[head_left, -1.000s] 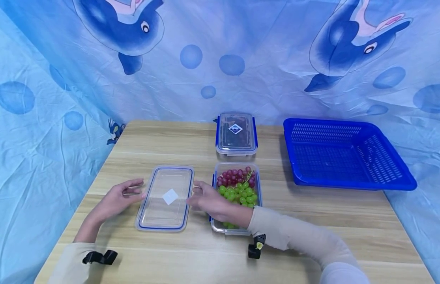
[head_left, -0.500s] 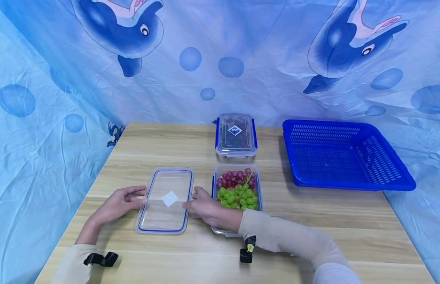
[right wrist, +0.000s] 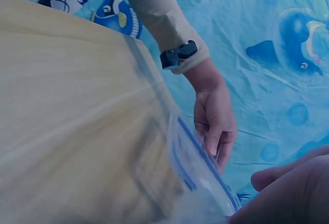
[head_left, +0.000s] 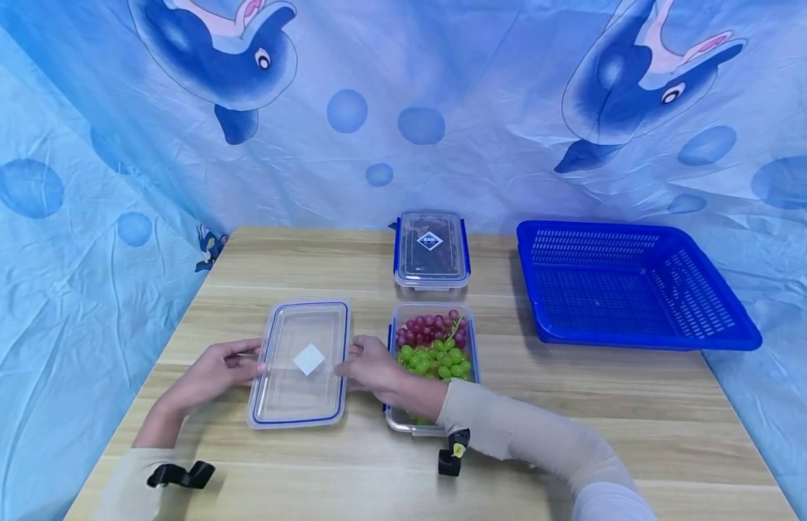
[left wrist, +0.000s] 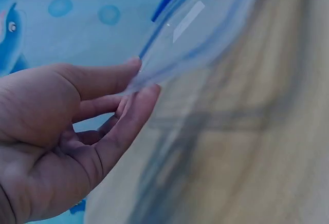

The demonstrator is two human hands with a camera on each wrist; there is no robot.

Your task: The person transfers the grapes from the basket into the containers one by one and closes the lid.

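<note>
A clear container lid (head_left: 286, 391) with a blue seal and a white diamond label is held between both hands, raised off the table. My left hand (head_left: 214, 375) pinches its left edge; the left wrist view shows thumb and fingers (left wrist: 132, 113) on the rim. At the opposite edge my right hand (head_left: 380, 373) grips the lid, its fingertips partly hidden behind it. Under the right forearm sits an uncovered clear container (head_left: 467, 311) holding red grapes (head_left: 425, 329) and green grapes (head_left: 442, 356). The forearm hides part of its near end.
A lidded container (head_left: 432, 253) with blue side clips stands behind the grape container. To the right is a blue perforated basket (head_left: 611, 340). All rest on a wooden table (head_left: 299, 477), with a blue dolphin-print curtain (head_left: 403, 72) behind it.
Both hands have closed in on the lid's side edges and taken hold of it. The lid has risen from the table, its far end shifting slightly left.
</note>
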